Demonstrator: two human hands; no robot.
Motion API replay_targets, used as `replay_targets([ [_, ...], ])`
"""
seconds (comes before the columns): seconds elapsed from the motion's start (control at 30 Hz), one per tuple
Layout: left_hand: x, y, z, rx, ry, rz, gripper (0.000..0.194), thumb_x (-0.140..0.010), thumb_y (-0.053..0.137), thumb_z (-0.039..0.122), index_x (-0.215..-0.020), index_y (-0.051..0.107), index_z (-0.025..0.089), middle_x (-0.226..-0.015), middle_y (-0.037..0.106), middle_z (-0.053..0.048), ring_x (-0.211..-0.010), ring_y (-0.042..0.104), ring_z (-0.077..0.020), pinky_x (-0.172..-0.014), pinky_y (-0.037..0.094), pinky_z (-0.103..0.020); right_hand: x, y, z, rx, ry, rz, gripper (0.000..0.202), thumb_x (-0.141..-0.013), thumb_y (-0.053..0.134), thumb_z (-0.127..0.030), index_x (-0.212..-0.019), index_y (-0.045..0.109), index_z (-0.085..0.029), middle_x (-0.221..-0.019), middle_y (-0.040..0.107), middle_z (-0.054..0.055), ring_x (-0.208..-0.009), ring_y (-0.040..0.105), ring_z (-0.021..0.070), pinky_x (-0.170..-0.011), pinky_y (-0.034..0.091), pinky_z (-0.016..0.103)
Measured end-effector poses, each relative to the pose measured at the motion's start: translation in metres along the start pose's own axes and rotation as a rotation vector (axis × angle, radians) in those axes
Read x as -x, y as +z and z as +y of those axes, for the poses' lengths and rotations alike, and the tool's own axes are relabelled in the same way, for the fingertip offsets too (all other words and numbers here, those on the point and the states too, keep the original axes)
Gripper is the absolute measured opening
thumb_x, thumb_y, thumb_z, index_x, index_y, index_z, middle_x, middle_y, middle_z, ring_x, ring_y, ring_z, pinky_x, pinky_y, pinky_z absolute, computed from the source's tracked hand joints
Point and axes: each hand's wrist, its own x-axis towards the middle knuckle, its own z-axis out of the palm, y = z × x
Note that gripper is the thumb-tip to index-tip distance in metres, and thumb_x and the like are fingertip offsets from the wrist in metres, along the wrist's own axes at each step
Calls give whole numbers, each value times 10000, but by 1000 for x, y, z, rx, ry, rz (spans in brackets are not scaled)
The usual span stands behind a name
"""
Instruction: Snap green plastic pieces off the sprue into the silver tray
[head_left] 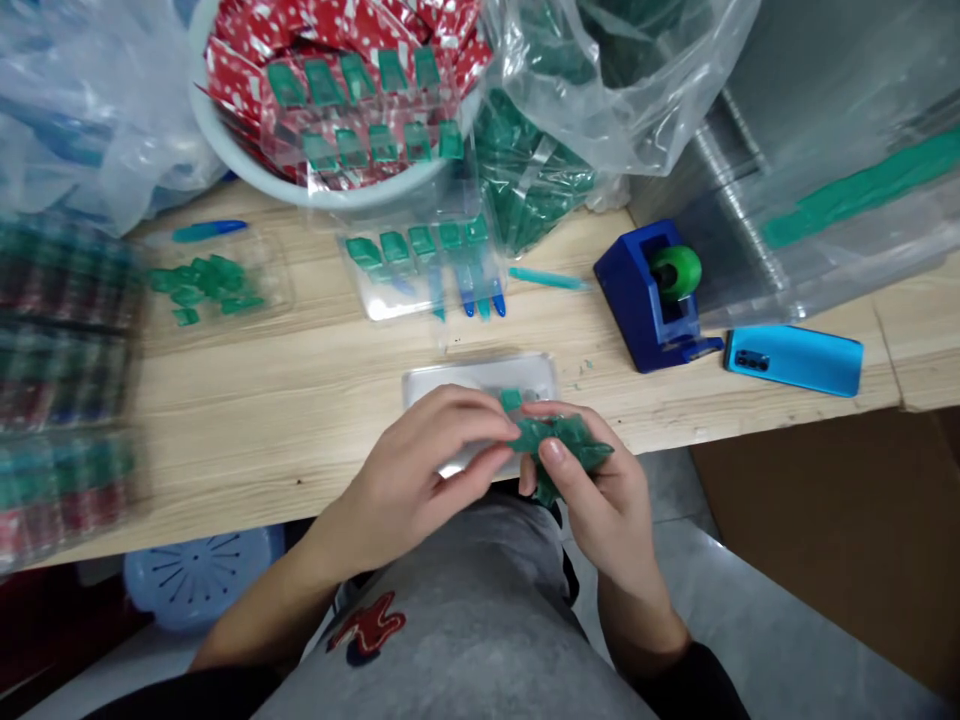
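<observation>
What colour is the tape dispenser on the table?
The tape dispenser is dark blue, seen best in the head view.

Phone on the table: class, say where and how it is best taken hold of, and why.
Probably by its two long edges, towards the right end of the phone, coming from above: it lies flat, is narrow across, and its camera end sits close beside the tape dispenser.

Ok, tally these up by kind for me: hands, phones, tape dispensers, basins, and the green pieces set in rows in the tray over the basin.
Hands (left hand, right hand): 2
Phone: 1
Tape dispenser: 1
Basin: 1
Green pieces in the tray: 10
Total: 15
</observation>
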Motion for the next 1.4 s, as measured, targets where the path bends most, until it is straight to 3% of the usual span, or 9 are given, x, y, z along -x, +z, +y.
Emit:
replay_targets([
  [0.17, -3, 5, 3, -198, 68, -28, 215, -930, 582, 133, -1136, 613, 187, -1046, 652, -56, -965, 638, -139, -852, 548, -246, -3, -1, 1, 39, -21, 7, 165, -931, 596, -289, -1080, 665, -271, -645, 602, -53, -598, 593, 78, -630, 520, 206],
  [0.4, -9, 2, 3, 497, -258, 43, 252, -903, 633, 137, -1118, 650, 267, -942, 712, 10, -734, 716, -85, -612, 562, -142, -1, -11, 3, -22, -39, 159, 143, -936, 594, -299, -1045, 676, -257, -748, 672, -39, -571, 573, 64, -574, 490, 203],
  [0.53, -10, 3, 5, 640, -332, 25, 173, -908, 653, 225, -1074, 672, 267, -749, 725, 27, -671, 734, -119, -600, 602, -183, 1, -12, 3, -24, -45, 173, 134, -929, 603, -296, -1028, 678, -246, -723, 669, -35, -563, 578, 73, -565, 498, 213],
  [0.67, -8, 6, 4, 578, -361, 57, 94, -899, 666, 290, -973, 672, 232, -739, 714, 10, -594, 710, -125, -567, 611, -227, 4, -11, 2, 44, -60, 147, 146, -926, 605, -294, -1043, 677, -246, -723, 679, -27, -558, 582, 84, -553, 500, 223],
  [0.87, -6, 12, 5, 439, -293, 32, 153, -890, 666, 357, -887, 679, 204, -864, 687, -39, -798, 696, -137, -660, 599, -218, 4, -7, -3, 213, -133, 112, 110, -869, 661, -197, -950, 695, -265, -885, 729, -35, -592, 588, 67, -637, 520, 220],
  [0.97, -2, 19, 9, 415, -278, 56, 95, -918, 634, 281, -989, 653, 221, -866, 686, -11, -720, 687, -104, -632, 594, -192, 3, -7, -5, 203, -118, 97, 105, -868, 649, -175, -918, 694, -254, -861, 735, -40, -608, 619, 74, -638, 529, 216],
  [1.17, 10, 22, 9, 142, -196, 31, 246, -908, 618, 145, -1134, 623, 242, -1015, 712, -18, -811, 696, -92, -629, 573, -132, 7, -11, -4, 247, -124, 86, 92, -873, 639, -185, -918, 699, -238, -864, 744, -13, -731, 691, 127, -709, 570, 263],
  [1.27, 11, 21, 11, 64, -197, 31, 239, -912, 601, 145, -1136, 623, 228, -998, 725, -26, -771, 703, -96, -573, 574, -123, 9, -14, -2, 325, -208, 68, 129, -875, 635, -166, -959, 690, -248, -904, 745, -4, -810, 702, 142, -752, 577, 275],
  [1.4, 9, 23, 15, -70, -171, 47, 233, -923, 563, 127, -1124, 629, 224, -1012, 750, -24, -883, 729, -127, -739, 616, -180, 9, -14, 1, 441, -382, 36, 210, -862, 639, -124, -1035, 664, -241, -910, 734, 20, -812, 694, 145, -728, 580, 274],
])
